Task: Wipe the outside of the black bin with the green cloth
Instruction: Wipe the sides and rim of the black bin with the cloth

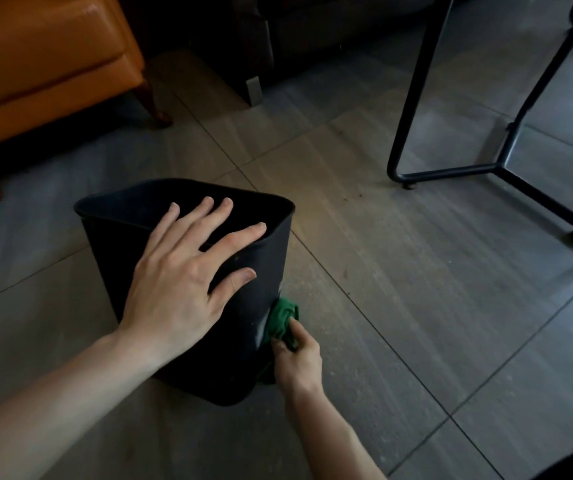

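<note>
Head view showed the right hand (297, 362) clutching the green cloth (283, 318) against the black bin (261, 271) at its 4 o'clock side, left hand (181, 271) spread flat, steadying the rim. Pushing hard could likely slide the bin across the tiled floor (416, 306). An orange armchair (46, 64) stood at 11 o'clock, black metal legs (416, 98) at 2 o'clock, both well apart from it.

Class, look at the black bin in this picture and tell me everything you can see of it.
The black bin is a matte, plastic-looking container with rounded corners and an open top. It stands on the tiled floor, seemingly tipped slightly away from the viewer. The left hand rests flat over its near rim, fingers spread. The right hand presses a bunched green cloth against its right side, low down, beside a pale smear.
</note>
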A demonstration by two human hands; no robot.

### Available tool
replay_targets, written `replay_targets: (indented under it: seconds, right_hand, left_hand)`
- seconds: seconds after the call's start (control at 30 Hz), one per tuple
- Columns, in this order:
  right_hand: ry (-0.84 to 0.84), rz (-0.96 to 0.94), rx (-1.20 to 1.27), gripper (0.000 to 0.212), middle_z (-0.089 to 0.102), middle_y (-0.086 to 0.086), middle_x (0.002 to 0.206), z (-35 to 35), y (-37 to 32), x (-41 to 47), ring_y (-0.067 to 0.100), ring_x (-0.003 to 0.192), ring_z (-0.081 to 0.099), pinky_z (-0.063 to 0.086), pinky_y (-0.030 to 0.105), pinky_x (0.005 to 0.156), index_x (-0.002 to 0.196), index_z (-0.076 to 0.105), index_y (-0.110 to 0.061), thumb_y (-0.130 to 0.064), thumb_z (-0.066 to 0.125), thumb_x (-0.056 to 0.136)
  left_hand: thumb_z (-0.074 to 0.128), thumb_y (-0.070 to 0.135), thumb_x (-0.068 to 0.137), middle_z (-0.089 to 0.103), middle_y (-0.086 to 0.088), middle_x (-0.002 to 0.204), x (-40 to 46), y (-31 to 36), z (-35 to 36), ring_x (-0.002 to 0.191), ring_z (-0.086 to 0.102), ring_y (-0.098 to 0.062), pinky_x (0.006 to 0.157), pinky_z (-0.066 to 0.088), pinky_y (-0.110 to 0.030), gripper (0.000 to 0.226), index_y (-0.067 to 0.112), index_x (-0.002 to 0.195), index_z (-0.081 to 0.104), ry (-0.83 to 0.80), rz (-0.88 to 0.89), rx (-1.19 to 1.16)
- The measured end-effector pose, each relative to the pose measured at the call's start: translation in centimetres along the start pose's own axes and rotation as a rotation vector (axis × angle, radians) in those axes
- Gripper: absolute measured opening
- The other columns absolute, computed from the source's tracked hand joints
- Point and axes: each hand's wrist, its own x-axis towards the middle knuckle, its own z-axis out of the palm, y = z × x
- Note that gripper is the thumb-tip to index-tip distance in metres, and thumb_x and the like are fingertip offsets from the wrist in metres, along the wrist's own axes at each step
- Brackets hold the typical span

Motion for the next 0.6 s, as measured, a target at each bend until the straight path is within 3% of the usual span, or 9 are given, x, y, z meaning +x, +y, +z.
replay_targets:
  seconds: [0.1, 0.2, 0.27, 0.3, 0.4, 0.47, 0.6]
  right_hand:
    - [0.080, -0.155, -0.018, 0.051, 0.065, -0.013, 0.135, -0.2, -2.5, -0.1, 0.014, 0.133, 0.057, 0.045, 0.039, 0.116, 0.142, 0.061, -0.024, -0.003, 0.063, 0.095]
    - [0.135, -0.376, 0.027, 0.048, 0.056, -0.044, 0.114, 0.0, -4.1, -0.8, -0.013, 0.120, 0.057, 0.046, 0.019, 0.108, 0.136, 0.066, -0.028, -0.003, 0.064, 0.095]
    - [0.157, -0.464, -0.003, 0.047, 0.053, -0.044, 0.116, 0.5, -3.4, -1.5, -0.029, 0.112, 0.051, 0.039, 0.003, 0.102, 0.136, 0.065, -0.026, -0.002, 0.063, 0.097]
    - [0.166, -0.474, -0.024, 0.046, 0.054, -0.040, 0.120, 0.8, -2.6, -1.8, -0.029, 0.113, 0.050, 0.036, 0.000, 0.101, 0.138, 0.063, -0.024, -0.002, 0.062, 0.098]
    - [0.122, -0.370, -0.123, 0.045, 0.063, -0.016, 0.131, 0.5, -0.6, -2.0, 0.002, 0.127, 0.059, 0.039, 0.012, 0.104, 0.142, 0.060, -0.019, -0.005, 0.061, 0.099]
    - [0.067, -0.320, -0.225, 0.047, 0.067, -0.012, 0.128, -0.6, 0.4, -1.4, 0.013, 0.126, 0.062, 0.042, 0.016, 0.099, 0.140, 0.062, -0.024, -0.007, 0.063, 0.097]
    - [0.105, -0.699, -0.694, 0.048, 0.068, -0.002, 0.111, -3.3, 0.5, -1.1, 0.024, 0.090, 0.069, 0.051, 0.031, 0.070, 0.125, 0.070, -0.034, -0.006, 0.072, 0.085]
  left_hand:
    - [0.057, 0.045, 0.099, 0.049, -0.009, 0.158, 0.1, 0.0, 0.1, 0.151, 0.039, -0.029, 0.125, 0.023, -0.053, 0.050, 0.034, 0.147, 0.056, 0.002, -0.006, -0.001]
    - [0.058, 0.045, 0.099, 0.049, -0.009, 0.158, 0.2, 0.0, 0.2, 0.151, 0.039, -0.029, 0.125, 0.024, -0.053, 0.049, 0.034, 0.147, 0.056, 0.002, -0.013, -0.003]
    - [0.059, 0.045, 0.099, 0.049, -0.009, 0.159, 0.1, 0.0, 0.2, 0.151, 0.039, -0.029, 0.124, 0.024, -0.054, 0.049, 0.034, 0.147, 0.056, 0.004, -0.016, 0.001]
    - [0.059, 0.045, 0.099, 0.049, -0.009, 0.158, 0.1, 0.0, 0.2, 0.151, 0.040, -0.029, 0.124, 0.024, -0.054, 0.049, 0.034, 0.147, 0.057, 0.004, -0.016, 0.000]
    - [0.059, 0.045, 0.099, 0.050, -0.009, 0.157, 0.3, 0.1, 0.0, 0.150, 0.041, -0.030, 0.124, 0.023, -0.054, 0.049, 0.034, 0.147, 0.057, -0.004, -0.022, 0.001]
    - [0.058, 0.045, 0.099, 0.051, -0.009, 0.157, 0.4, 0.3, -0.1, 0.150, 0.041, -0.030, 0.125, 0.023, -0.055, 0.049, 0.034, 0.146, 0.057, -0.021, -0.028, 0.008]
    - [0.057, 0.044, 0.099, 0.052, -0.010, 0.155, 0.4, 0.5, -0.3, 0.150, 0.041, -0.030, 0.125, 0.023, -0.055, 0.047, 0.033, 0.145, 0.059, -0.031, -0.040, 0.015]
